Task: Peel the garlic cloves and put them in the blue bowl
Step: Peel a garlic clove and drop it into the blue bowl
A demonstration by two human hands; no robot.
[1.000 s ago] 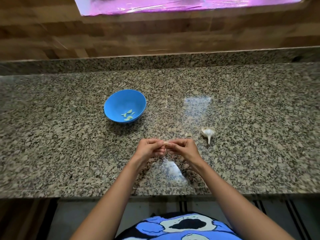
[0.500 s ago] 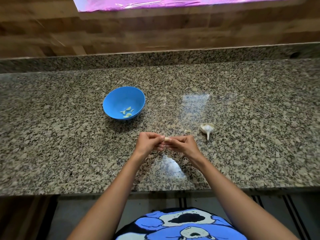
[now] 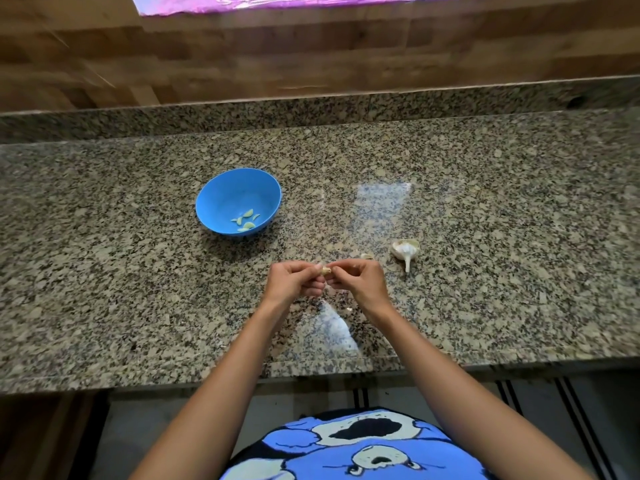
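Note:
My left hand (image 3: 292, 282) and my right hand (image 3: 356, 280) meet above the granite counter, and both pinch one small garlic clove (image 3: 326, 270) between their fingertips. The blue bowl (image 3: 221, 199) stands on the counter up and to the left of my hands, with several peeled cloves (image 3: 246, 220) lying in its bottom. To the right of my hands lies the rest of the garlic bulb (image 3: 405, 250), stem pointing toward me. A loose bit of garlic (image 3: 366, 256) rests just beyond my right hand.
The granite counter (image 3: 485, 237) runs the full width, with a raised granite ledge (image 3: 311, 109) and a wooden wall behind it. Its front edge (image 3: 311, 368) lies just below my forearms. Scraps of skin (image 3: 349, 309) lie near my right wrist.
My hands stay together on the clove, with small shifts of the fingers. The camera has tilted a little, so the bowl and bulb sit slightly higher in view.

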